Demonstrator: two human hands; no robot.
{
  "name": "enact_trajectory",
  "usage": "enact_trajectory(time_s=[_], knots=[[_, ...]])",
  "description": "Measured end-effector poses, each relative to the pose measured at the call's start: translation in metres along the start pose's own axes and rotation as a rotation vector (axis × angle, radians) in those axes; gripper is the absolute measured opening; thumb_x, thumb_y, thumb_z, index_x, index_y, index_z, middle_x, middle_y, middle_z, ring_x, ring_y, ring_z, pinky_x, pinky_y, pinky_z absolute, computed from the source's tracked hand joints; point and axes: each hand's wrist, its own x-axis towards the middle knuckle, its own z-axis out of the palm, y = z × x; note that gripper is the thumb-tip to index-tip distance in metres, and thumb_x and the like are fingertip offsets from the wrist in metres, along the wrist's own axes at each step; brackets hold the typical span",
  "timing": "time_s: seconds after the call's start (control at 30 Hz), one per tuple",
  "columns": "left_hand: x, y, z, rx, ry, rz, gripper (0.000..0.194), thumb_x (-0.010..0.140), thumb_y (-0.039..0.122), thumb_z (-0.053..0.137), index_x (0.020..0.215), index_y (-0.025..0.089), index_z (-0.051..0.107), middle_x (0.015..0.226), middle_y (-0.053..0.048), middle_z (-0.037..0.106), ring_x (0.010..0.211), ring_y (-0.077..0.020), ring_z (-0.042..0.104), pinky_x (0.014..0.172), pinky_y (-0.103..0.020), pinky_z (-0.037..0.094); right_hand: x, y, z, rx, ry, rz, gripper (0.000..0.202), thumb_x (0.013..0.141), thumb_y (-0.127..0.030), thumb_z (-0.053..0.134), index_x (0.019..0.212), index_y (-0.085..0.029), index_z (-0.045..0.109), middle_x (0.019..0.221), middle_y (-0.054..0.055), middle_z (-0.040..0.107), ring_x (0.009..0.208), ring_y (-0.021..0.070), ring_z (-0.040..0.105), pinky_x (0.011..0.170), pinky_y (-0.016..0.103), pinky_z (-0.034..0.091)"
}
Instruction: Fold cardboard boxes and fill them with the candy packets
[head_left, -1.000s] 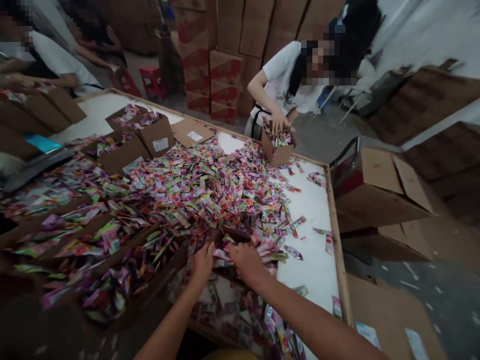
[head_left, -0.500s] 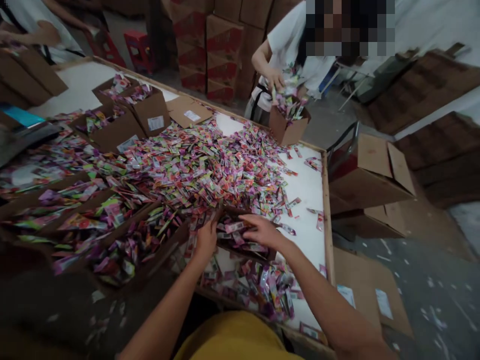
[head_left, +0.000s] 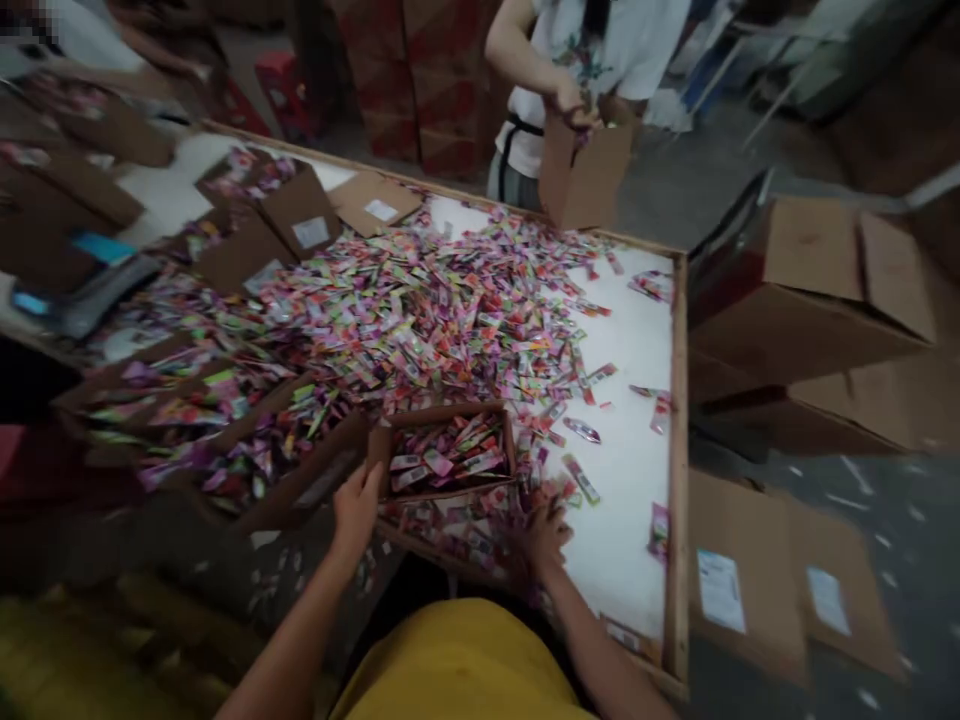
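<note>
An open cardboard box (head_left: pixel 512 450) with small wrapped packets in it stands near the table's front edge. At its left end my left hand (head_left: pixel 356 505) is closed on the box's cardboard flap. To the lower right of the box, my right hand (head_left: pixel 549 530) is on loose packets with its fingers spread; any packet under the fingers is too blurred to make out. A large heap of pink, purple and green packets (head_left: pixel 450 320) covers the table beyond the box.
Several filled boxes (head_left: pixel 262 515) line the left front. More boxes (head_left: pixel 300 205) stand at the back left. Across the table a person (head_left: pixel 570 100) handles an upright box (head_left: pixel 592 180). A wooden rim (head_left: pixel 680 450) edges the white tabletop, with cartons (head_left: pixel 810 290) beyond it.
My right hand has left the box's inside and moved down to the loose packets. My left hand has shifted left along the box. The person opposite now reaches into a more upright box. The view has shifted.
</note>
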Motion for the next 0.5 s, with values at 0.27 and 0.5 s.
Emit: enact_trajectory(time_s=[0.27, 0.5], knots=[[-0.003, 0.012, 0.000, -0.149, -0.009, -0.133, 0.075, 0.079, 0.073, 0.041, 0.095, 0.008, 0.074, 0.095, -0.014, 0.075, 0.100, -0.0329, 0.064, 0.089, -0.040, 0.048, 0.031, -0.012, -0.063, 0.073, 0.183, -0.391, 0.026, 0.072, -0.029, 0.050, 0.085, -0.016, 0.069, 0.068, 0.009, 0.065, 0.067, 0.0262, 0.062, 0.063, 0.035, 0.049], [0.009, -0.008, 0.000, -0.367, -0.105, -0.297, 0.073, 0.085, 0.068, 0.031, 0.101, 0.011, 0.074, 0.105, -0.016, 0.074, 0.108, -0.0309, 0.065, 0.097, -0.039, 0.048, -0.033, -0.162, -0.183, -0.130, 0.021, -1.420, 0.035, 0.083, -0.016, 0.048, 0.111, -0.024, 0.068, 0.116, 0.007, 0.066, 0.108, 0.0217, 0.058, 0.090, 0.032, 0.047]])
